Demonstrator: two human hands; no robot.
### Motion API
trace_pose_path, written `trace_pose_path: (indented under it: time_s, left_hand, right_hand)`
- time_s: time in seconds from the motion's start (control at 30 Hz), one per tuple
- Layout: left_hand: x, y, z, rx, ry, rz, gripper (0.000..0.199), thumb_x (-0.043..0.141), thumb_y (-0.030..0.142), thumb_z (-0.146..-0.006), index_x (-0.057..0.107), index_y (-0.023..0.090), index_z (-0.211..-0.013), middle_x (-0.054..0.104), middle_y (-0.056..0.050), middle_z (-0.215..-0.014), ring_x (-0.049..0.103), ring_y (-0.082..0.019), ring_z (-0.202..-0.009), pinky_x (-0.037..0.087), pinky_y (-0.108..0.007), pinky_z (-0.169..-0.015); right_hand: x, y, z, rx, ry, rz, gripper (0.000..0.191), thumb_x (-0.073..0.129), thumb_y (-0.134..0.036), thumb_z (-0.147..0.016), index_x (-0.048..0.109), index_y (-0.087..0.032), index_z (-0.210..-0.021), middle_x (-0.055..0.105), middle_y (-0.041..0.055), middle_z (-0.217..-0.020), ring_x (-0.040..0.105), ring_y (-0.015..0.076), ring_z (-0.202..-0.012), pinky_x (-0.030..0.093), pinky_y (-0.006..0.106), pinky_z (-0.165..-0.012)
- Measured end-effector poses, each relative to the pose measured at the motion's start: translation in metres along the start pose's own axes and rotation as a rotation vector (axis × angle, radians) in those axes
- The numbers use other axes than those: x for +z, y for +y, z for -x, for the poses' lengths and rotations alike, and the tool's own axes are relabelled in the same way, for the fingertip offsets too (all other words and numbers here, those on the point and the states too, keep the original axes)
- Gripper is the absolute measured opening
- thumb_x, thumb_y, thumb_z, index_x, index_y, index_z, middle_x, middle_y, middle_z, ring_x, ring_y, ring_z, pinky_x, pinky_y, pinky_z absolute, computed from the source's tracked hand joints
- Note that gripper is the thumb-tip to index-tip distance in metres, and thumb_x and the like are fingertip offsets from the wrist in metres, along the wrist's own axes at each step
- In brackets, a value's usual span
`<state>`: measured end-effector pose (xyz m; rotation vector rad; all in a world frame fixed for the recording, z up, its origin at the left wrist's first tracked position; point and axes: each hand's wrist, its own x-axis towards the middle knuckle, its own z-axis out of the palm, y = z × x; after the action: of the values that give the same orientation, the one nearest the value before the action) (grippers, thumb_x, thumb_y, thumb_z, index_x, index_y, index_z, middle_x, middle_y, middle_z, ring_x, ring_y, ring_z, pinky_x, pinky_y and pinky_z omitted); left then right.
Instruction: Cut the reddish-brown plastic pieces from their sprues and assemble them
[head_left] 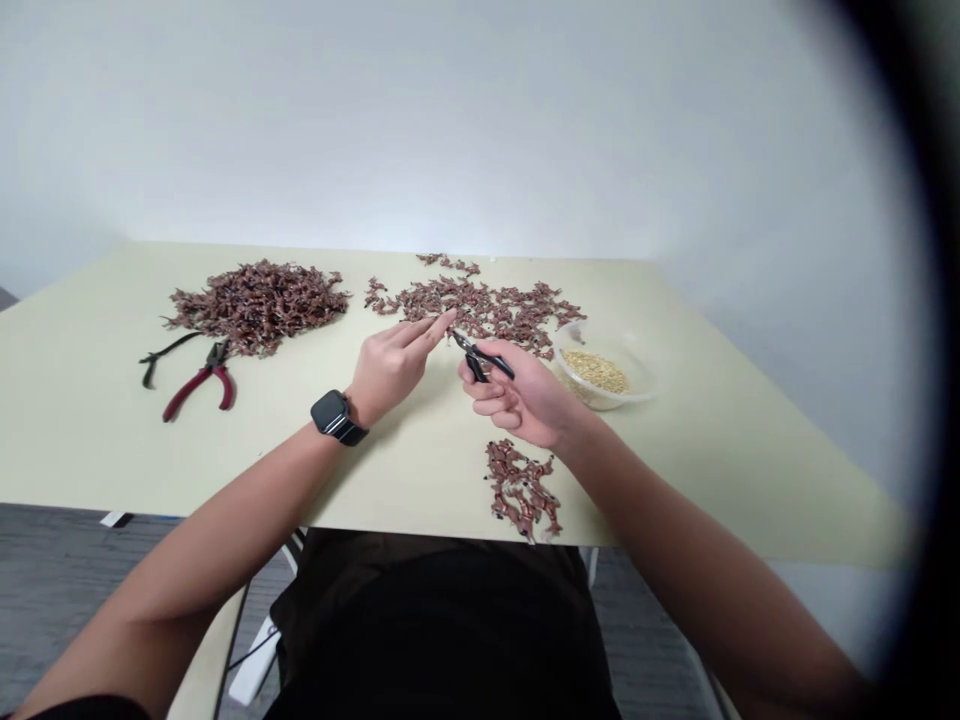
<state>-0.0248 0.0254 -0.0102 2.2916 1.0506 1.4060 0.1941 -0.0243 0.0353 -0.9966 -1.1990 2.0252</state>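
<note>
My right hand point(510, 393) is wrapped round black-handled pliers point(480, 358), whose jaws point up and left toward my left fingertips. My left hand point(396, 365), with a black watch on its wrist, has its fingers pressed together at the plier tips; whatever they pinch is too small to make out. Just behind both hands lies a spread of small brown figures point(517, 312). A smaller group of brown figures point(521, 490) lies near the table's front edge, below my right hand.
A large heap of brown pieces point(262, 300) stands at the left. Red-handled pliers point(199, 383) and a black-handled tool point(169, 352) lie before it. Right of my right hand, a clear bowl point(641, 385) holds yellowish bits. The pale table point(735, 440) meets a wall behind.
</note>
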Motion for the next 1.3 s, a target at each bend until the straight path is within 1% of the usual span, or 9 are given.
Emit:
trace_pose_path:
  time_s: [0.07,0.13,0.23,0.3,0.4,0.53,0.8,0.93,1.3]
  left_hand:
    - [0.0,0.001,-0.003,-0.076,0.024,0.112,0.036,0.063,0.026,-0.101,0.078,0.028,-0.133,0.079,-0.009,-0.112,0.068,-0.018,-0.091,0.056,-0.031,-0.084]
    - [0.002,0.004,-0.007,-0.245,0.02,0.358,0.031,0.064,0.033,-0.101,0.077,0.022,-0.128,0.076,-0.008,-0.102,0.061,-0.014,-0.073,0.053,-0.027,-0.068]
    - [0.004,0.006,-0.01,-0.508,-0.105,0.808,0.026,0.073,0.036,-0.097,0.071,0.017,-0.114,0.07,-0.004,-0.092,0.051,-0.008,-0.059,0.042,-0.022,-0.053]
    - [0.002,0.006,-0.012,-0.6,-0.191,1.014,0.019,0.077,0.03,-0.093,0.065,0.017,-0.1,0.066,-0.002,-0.088,0.048,-0.007,-0.058,0.038,-0.02,-0.052]
    - [-0.003,0.006,-0.012,-0.653,-0.279,1.156,0.017,0.077,0.018,-0.087,0.06,0.017,-0.091,0.063,-0.001,-0.086,0.045,-0.006,-0.057,0.035,-0.02,-0.052]
    - [-0.005,0.009,-0.013,-0.655,-0.34,1.169,0.016,0.074,0.01,-0.082,0.06,0.016,-0.088,0.062,-0.001,-0.083,0.043,-0.006,-0.057,0.032,-0.021,-0.052]
    - [-0.004,0.013,-0.013,-0.615,-0.423,1.183,0.013,0.075,0.023,-0.092,0.065,0.014,-0.091,0.057,-0.001,-0.079,0.041,-0.007,-0.056,0.03,-0.022,-0.053]
    - [-0.005,0.012,-0.011,-0.604,-0.449,1.224,0.01,0.072,0.018,-0.092,0.065,0.013,-0.097,0.055,0.001,-0.075,0.04,-0.006,-0.053,0.03,-0.022,-0.053]
    - [-0.01,0.014,-0.013,-0.749,-0.47,1.384,0.012,0.065,0.01,-0.086,0.065,0.011,-0.098,0.049,0.003,-0.066,0.038,-0.006,-0.046,0.037,-0.022,-0.053]
  right_hand:
    - [-0.003,0.001,0.0,-0.071,0.063,0.113,0.042,0.05,-0.065,-0.098,0.052,-0.024,-0.087,0.023,-0.0065,-0.068,0.01,0.0132,-0.057,0.008,0.028,-0.046]
    - [-0.006,0.004,-0.001,-0.249,0.227,0.37,0.041,0.051,-0.062,-0.1,0.053,-0.024,-0.087,0.034,-0.0042,-0.07,0.021,0.0135,-0.057,0.017,0.028,-0.049]
    - [-0.011,0.007,-0.002,-0.513,0.492,0.82,0.034,0.057,-0.055,-0.101,0.056,-0.023,-0.089,0.047,-0.0018,-0.072,0.038,0.0155,-0.064,0.029,0.031,-0.06]
    - [-0.015,0.007,-0.001,-0.585,0.564,1.001,0.03,0.057,-0.051,-0.101,0.059,-0.023,-0.093,0.047,-0.0023,-0.071,0.041,0.0164,-0.066,0.031,0.032,-0.066]
    - [-0.02,0.008,-0.001,-0.632,0.541,1.122,0.026,0.057,-0.047,-0.102,0.062,-0.022,-0.102,0.05,-0.0015,-0.074,0.044,0.0175,-0.068,0.033,0.032,-0.069]
    - [-0.023,0.009,-0.002,-0.673,0.494,1.168,0.03,0.055,-0.048,-0.102,0.064,-0.021,-0.113,0.061,0.0025,-0.085,0.051,0.0199,-0.074,0.037,0.033,-0.073]
    - [-0.026,0.013,-0.005,-0.764,0.485,1.195,0.029,0.055,-0.045,-0.103,0.064,-0.022,-0.118,0.07,0.0083,-0.105,0.059,0.0225,-0.084,0.043,0.036,-0.08]
    - [-0.033,0.017,-0.01,-0.869,0.544,1.262,0.03,0.059,-0.044,-0.102,0.064,-0.021,-0.121,0.071,0.0105,-0.111,0.065,0.0251,-0.09,0.048,0.038,-0.083]
    - [-0.041,0.017,-0.01,-0.95,0.577,1.368,0.033,0.062,-0.041,-0.102,0.062,-0.022,-0.128,0.071,0.0129,-0.12,0.07,0.031,-0.108,0.056,0.045,-0.093]
